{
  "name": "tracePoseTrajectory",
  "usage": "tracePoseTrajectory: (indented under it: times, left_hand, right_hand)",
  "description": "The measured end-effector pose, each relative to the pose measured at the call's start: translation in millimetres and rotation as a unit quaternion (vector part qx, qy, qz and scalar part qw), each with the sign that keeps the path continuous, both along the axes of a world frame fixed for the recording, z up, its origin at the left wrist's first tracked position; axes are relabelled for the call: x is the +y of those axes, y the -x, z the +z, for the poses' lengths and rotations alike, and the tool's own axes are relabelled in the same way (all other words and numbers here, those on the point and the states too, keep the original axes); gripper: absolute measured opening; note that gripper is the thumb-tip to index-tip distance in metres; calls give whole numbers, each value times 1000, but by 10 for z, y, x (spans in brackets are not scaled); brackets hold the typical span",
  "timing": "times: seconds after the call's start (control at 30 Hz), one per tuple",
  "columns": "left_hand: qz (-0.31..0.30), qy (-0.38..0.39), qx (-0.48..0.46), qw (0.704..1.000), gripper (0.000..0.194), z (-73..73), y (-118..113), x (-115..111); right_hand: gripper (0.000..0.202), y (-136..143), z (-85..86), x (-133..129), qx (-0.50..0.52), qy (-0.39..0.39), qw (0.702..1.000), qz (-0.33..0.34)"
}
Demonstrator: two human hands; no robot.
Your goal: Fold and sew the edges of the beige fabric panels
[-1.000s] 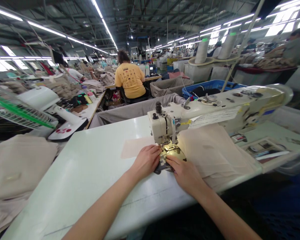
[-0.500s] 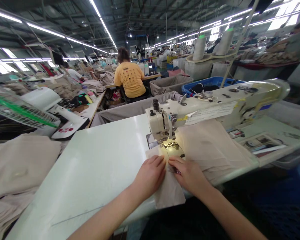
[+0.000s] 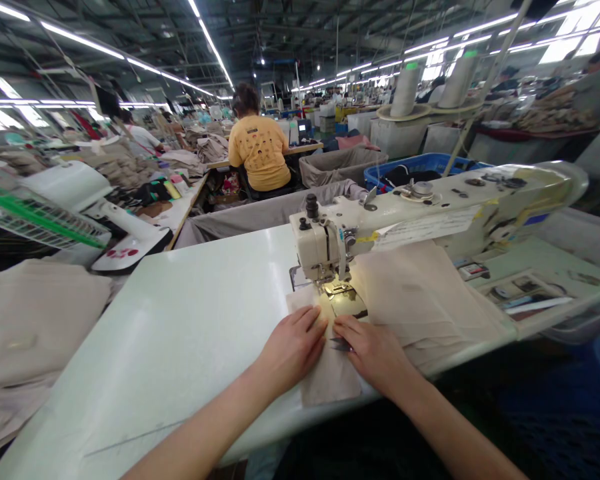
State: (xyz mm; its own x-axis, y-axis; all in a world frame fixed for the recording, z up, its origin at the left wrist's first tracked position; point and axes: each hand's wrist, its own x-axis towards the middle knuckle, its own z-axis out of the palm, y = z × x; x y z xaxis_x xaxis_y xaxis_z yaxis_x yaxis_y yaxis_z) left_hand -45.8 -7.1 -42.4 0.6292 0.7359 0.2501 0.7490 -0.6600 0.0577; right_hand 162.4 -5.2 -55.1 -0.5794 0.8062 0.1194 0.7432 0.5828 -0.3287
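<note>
A narrow strip of beige fabric (image 3: 330, 383) runs from the table's front edge up to the presser foot of a white sewing machine (image 3: 313, 243). My left hand (image 3: 293, 343) presses on the strip just before the foot, its fingers closed together at the fabric's edge. Opposite it, my right hand (image 3: 375, 347) is closed, with fingertips on the strip's right side. Dark pointed blades, seemingly thread snips (image 3: 341, 344), stick out from under its palm. The lamp lights the metal plate (image 3: 345, 300) beside the needle. Where the fabric passes under the foot is partly hidden.
Stacked beige panels (image 3: 425, 293) lie under the machine arm to the right. More beige fabric (image 3: 35, 320) is piled at the left. A white fan (image 3: 110, 213) stands beyond the table's left edge. Ahead, a person in a yellow shirt (image 3: 259, 150) sits facing away.
The strip has slid slightly forward toward the foot, its near end now farther from me. Both hands stay on it. The dark blades under my right hand show more. My view has shifted slightly.
</note>
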Motion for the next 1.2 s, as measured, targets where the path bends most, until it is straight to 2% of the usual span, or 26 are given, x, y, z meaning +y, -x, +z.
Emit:
tracePoseTrajectory:
  times: [0.27, 0.43, 0.53, 0.6, 0.7, 0.83, 1.2]
  left_hand:
    - [7, 6, -8, 1000, 25, 16, 116, 362]
    - [2, 8, -15, 1000, 24, 19, 162, 455]
    - [7, 1, -21, 1000, 26, -5, 156, 425]
    - [23, -4, -14, 1000, 26, -25, 130, 362]
    - [39, 11, -3, 999, 24, -40, 74, 230]
    - [38, 21, -9, 999, 30, -37, 29, 109]
    - [36, -9, -7, 999, 34, -111, 61, 115]
  right_hand:
    - [30, 122, 137, 328, -3, 7, 1000, -20]
    - [33, 97, 117, 264, 33, -3, 997, -65]
    - [30, 38, 23, 92, 66, -10, 990, -127]
    - [28, 4, -58, -18, 69, -11, 987, -142]
    - [30, -20, -152, -117, 59, -23, 990, -127]
    - [28, -18, -192, -135, 60, -42, 990, -121]
    - [31, -6, -233, -130, 54, -58, 989, -123]
